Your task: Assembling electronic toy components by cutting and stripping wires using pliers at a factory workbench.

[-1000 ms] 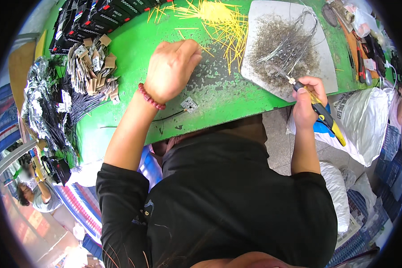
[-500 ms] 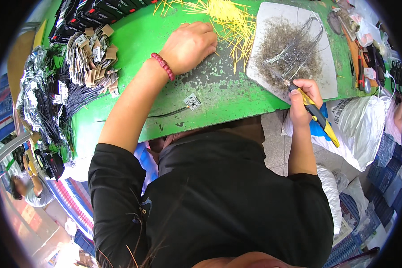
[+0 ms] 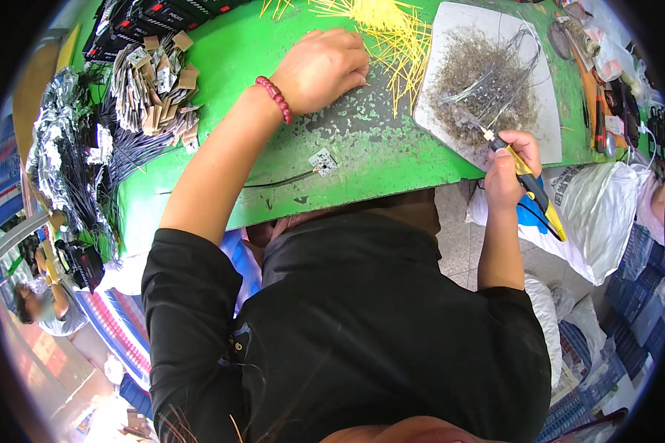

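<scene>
My right hand [image 3: 513,164] grips a yellow and black soldering iron [image 3: 539,193], its tip over the near part of a pale board [image 3: 547,111]. On that board lie a dark, crumbly heap of residue [image 3: 469,77] and loops of thin silvery wire [image 3: 506,85]. My left hand [image 3: 325,70] rests on the green table with fingers curled, beside a spread of thin yellow wires [image 3: 399,55]. Whatever its fingertips hold, if anything, is hidden. Nearer to me lies a small white circuit board [image 3: 323,162] joined to a black cable [image 3: 277,181] that passes under my left forearm.
Several cardboard-backed pieces [image 3: 155,88] are stacked at the left, beside bundled black cables [image 3: 70,155]. Black boxes [image 3: 151,22] stand at the far left. Tools [image 3: 598,118] line the right edge, above white sacks [image 3: 591,214]. Another person [image 3: 48,306] is at the left.
The whole view has shifted slightly. The soldering iron's tip has moved a little to the right; my left hand keeps its place beside the yellow wires.
</scene>
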Demonstrator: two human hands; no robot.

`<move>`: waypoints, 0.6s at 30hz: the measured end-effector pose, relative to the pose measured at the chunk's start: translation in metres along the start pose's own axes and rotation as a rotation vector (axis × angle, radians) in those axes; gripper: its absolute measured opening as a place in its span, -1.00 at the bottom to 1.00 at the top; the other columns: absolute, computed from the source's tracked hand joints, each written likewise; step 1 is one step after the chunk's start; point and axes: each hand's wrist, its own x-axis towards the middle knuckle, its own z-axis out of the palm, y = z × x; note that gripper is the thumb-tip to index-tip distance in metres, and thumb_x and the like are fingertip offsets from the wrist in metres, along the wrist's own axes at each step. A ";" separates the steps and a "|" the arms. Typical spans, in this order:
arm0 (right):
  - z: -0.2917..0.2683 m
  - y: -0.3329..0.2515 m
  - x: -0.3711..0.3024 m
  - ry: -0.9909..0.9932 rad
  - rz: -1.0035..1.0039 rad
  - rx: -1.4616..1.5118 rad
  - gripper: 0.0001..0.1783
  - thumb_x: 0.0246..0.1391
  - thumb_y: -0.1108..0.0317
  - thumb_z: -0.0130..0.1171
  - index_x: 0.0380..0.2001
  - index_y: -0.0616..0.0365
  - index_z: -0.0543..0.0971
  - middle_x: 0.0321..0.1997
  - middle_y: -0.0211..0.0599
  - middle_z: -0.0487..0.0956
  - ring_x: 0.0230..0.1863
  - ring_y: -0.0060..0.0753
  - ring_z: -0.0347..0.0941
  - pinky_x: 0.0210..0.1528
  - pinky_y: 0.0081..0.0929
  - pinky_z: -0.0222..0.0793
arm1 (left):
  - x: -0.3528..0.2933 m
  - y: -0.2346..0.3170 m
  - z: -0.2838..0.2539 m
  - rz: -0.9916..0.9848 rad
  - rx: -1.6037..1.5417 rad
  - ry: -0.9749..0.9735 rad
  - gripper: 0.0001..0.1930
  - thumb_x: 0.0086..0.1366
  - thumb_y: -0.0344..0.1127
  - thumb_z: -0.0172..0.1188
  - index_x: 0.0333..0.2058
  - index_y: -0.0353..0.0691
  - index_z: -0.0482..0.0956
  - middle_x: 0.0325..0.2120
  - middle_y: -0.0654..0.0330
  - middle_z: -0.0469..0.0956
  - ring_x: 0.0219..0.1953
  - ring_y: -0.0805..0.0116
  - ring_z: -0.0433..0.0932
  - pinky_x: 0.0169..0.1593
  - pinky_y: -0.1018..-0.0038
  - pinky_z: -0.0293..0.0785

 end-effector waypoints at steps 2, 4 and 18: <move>0.000 0.002 0.001 0.007 -0.026 0.027 -0.72 -0.08 0.47 0.12 -0.23 0.33 0.47 -0.39 -0.37 0.44 -0.48 -0.64 0.33 -0.41 -0.71 0.26 | -0.004 0.005 -0.001 -0.003 0.063 0.006 -0.89 0.10 -0.38 0.25 -0.39 -0.18 0.51 -0.36 0.18 0.48 -0.21 0.13 0.48 -0.11 0.25 0.38; 0.004 -0.001 0.002 0.038 -0.028 0.061 -0.71 -0.08 0.48 0.12 -0.22 0.33 0.46 -0.39 -0.37 0.44 -0.46 -0.63 0.32 -0.39 -0.70 0.26 | -0.009 0.012 -0.004 -0.006 0.127 0.007 -0.89 0.11 -0.38 0.24 -0.39 -0.18 0.50 -0.35 0.17 0.49 -0.21 0.13 0.48 -0.12 0.25 0.38; 0.074 -0.034 -0.016 -0.294 0.199 0.286 -0.63 -0.07 0.33 0.31 -0.19 0.28 0.51 -0.28 -0.42 0.49 -0.30 -0.67 0.32 -0.21 -0.67 0.19 | -0.121 0.114 0.008 -0.425 0.120 0.358 -0.85 -0.05 -0.46 0.33 -0.46 -0.13 0.58 -0.53 0.30 0.53 -0.46 0.31 0.51 -0.38 0.39 0.36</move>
